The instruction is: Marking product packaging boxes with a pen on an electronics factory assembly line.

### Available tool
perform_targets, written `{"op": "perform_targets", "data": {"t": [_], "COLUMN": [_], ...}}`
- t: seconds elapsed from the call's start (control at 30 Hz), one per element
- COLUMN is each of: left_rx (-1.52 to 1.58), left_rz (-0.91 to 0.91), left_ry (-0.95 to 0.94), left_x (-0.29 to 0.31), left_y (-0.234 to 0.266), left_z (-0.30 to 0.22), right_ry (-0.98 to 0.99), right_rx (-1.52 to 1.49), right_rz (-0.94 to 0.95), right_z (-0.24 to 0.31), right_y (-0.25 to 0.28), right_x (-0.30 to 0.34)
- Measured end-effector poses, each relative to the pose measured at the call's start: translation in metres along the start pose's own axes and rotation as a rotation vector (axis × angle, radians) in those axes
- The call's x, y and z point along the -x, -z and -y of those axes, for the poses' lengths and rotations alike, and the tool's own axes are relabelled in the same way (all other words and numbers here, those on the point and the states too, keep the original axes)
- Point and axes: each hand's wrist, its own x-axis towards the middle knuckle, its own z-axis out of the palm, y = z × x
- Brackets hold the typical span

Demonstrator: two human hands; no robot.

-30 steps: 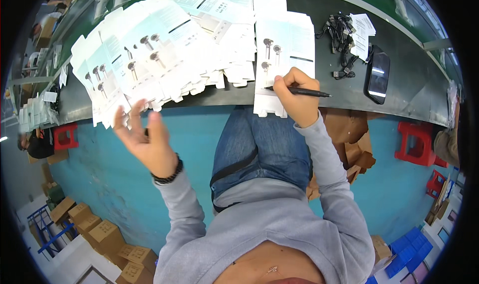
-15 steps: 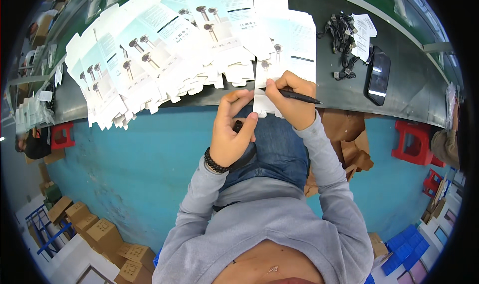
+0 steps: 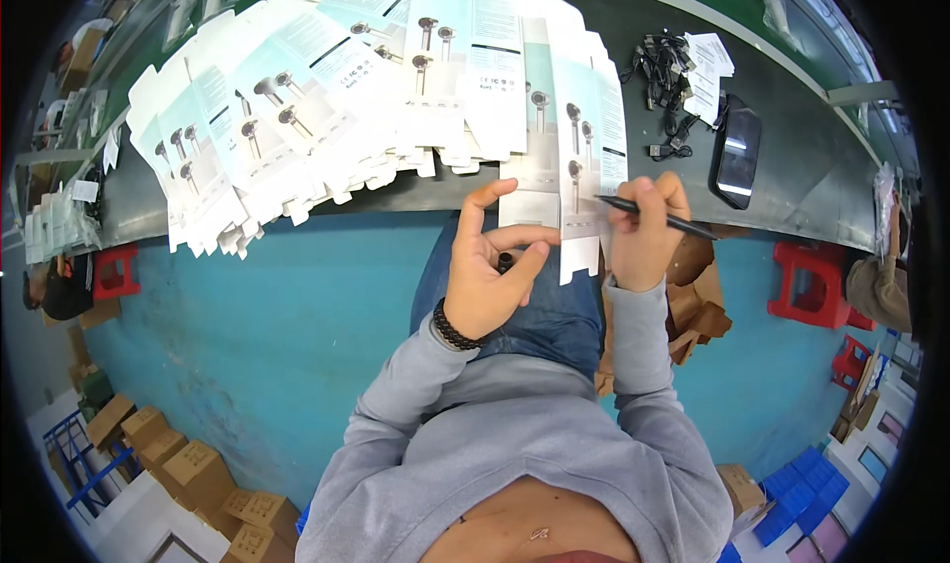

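A flat, unfolded carton [image 3: 577,212], white and pale blue with product pictures, lies at the table's front edge between my hands, its lower flaps overhanging. It overlaps another flat carton [image 3: 535,152] to its left. My right hand [image 3: 648,234] grips a black pen [image 3: 683,227], its tip pointing left over the carton's right part. My left hand [image 3: 492,281] is at the carton's lower left with its index finger raised; a finger reaches to the carton's edge. A small black cylinder [image 3: 506,262], perhaps a pen cap, is held in its curled fingers.
A wide fanned pile of flat cartons [image 3: 287,118] covers the table's left. Right of my hands lie bundled black cables [image 3: 665,73], white paper slips [image 3: 705,78] and a black phone-like device [image 3: 738,152]. Brown paper [image 3: 698,291] and a red stool [image 3: 807,281] stand below the table.
Both hands have moved right and slightly toward me. The pen has left its earlier spot on the carton. A carton face with product pictures now lies between my hands, overlapping another.
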Motion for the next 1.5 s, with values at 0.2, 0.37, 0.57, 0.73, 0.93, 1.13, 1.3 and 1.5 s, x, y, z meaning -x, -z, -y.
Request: {"op": "perform_targets", "data": {"t": [0.2,0.37,0.57,0.73,0.93,1.13,1.3,1.5], "left_rx": [-0.125,-0.295,-0.087,-0.421,-0.604,-0.790,-0.807,-0.700], "left_rz": [0.051,0.025,-0.086,-0.386,-0.595,-0.912,-0.969,-0.925], "left_ry": [0.016,-0.044,-0.137,-0.399,-0.526,-0.608,-0.717,-0.748], "left_x": [-0.005,-0.004,0.002,0.010,0.027,0.032,0.047,0.058], "left_y": [-0.005,-0.008,0.007,0.073,0.156,0.161,0.164,0.156], "left_z": [0.000,0.005,-0.037,-0.114,-0.163,-0.154,-0.150,-0.144], "right_ry": [-0.018,-0.149,0.070,0.215,0.119,0.187,0.413,0.641], "right_rx": [-0.304,-0.516,-0.528,-0.067,0.186,0.467,0.637,0.634], "right_rz": [0.040,0.092,0.052,0.034,0.311,0.575,0.692,0.790], "right_z": [-0.004,-0.004,0.018,0.025,0.001,-0.014,-0.022,-0.027], "right_y": [0.002,0.007,0.015,0.006,-0.055,-0.097,-0.128,-0.166], "right_x": [-0.013,-0.013,-0.023,-0.038,-0.083,-0.102,-0.095,-0.090]}}
